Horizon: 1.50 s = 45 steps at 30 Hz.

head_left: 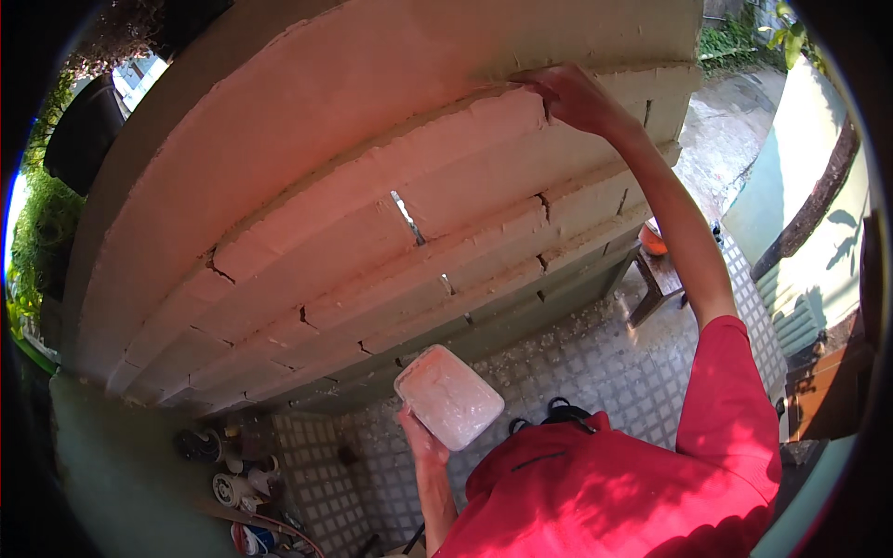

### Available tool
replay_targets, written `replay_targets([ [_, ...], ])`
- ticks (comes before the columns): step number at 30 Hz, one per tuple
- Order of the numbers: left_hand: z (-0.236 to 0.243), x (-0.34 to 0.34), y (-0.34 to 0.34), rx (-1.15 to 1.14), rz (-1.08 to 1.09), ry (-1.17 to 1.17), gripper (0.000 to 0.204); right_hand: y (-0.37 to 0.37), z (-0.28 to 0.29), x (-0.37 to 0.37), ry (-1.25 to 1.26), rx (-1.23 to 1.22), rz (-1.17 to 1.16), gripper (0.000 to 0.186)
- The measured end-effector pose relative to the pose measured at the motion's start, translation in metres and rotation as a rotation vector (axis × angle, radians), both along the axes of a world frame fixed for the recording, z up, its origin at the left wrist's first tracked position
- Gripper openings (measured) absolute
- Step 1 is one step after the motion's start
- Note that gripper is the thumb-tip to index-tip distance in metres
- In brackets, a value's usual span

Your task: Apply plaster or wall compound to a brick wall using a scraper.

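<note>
My left hand [424, 439] grips the edge of a pale, rounded rectangular plastic tub [450, 398], smeared with whitish matter, held in front of my body. Its fingers are partly hidden by the tub. My right arm reaches up and away to a pale block wall [353, 139]. There my right hand [569, 97] touches a ledge along a horizontal joint. Its fingers are bent together, with the fingertips against the wall; anything small between them cannot be made out. Cracks and vertical gaps run through the wall, and light shows through one gap [406, 217].
Below lies a patterned tile floor [577, 372]. A wooden stool [657, 282] with an orange object [652, 240] on it stands beyond my right arm. Cups and containers [237, 484] crowd the lower left. A dark pot [86, 132] sits at the upper left, beside greenery.
</note>
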State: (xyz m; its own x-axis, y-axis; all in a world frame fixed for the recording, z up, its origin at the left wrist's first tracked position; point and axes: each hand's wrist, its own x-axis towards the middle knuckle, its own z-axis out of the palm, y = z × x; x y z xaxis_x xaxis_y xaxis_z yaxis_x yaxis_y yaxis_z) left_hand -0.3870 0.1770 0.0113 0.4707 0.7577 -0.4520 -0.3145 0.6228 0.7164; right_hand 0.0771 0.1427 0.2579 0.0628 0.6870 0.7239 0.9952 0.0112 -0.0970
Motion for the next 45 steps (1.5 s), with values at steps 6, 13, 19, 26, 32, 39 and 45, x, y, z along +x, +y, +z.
replay_targets([
  [6, -0.001, 0.026, -0.008, 0.000, 0.008, 0.014, 0.051, 0.025, 0.044, 0.000, -0.250, -0.264, -0.154, 0.031],
  [13, -0.002, 0.047, -0.029, -0.004, 0.021, -0.016, 0.048, 0.039, 0.064, 0.007, -0.259, -0.265, -0.127, 0.035],
  [19, -0.010, 0.050, -0.038, -0.008, 0.070, -0.018, 0.053, 0.044, 0.071, 0.015, -0.175, -0.494, -0.152, 0.041],
  [26, -0.013, 0.057, -0.046, 0.024, 0.115, -0.020, 0.052, 0.044, 0.051, 0.034, -0.348, -0.167, -0.060, 0.038],
  [32, -0.019, 0.073, -0.049, -0.004, 0.077, -0.037, 0.051, 0.049, 0.076, 0.037, -0.397, -0.048, -0.077, 0.021],
  [39, -0.014, 0.084, -0.061, -0.018, 0.120, -0.028, 0.052, 0.001, 0.053, 0.021, 0.268, 0.559, 0.029, 0.018],
  [45, -0.021, 0.081, -0.069, -0.048, 0.090, -0.079, 0.052, 0.023, -0.002, 0.003, 0.320, 0.640, -0.337, 0.021],
])
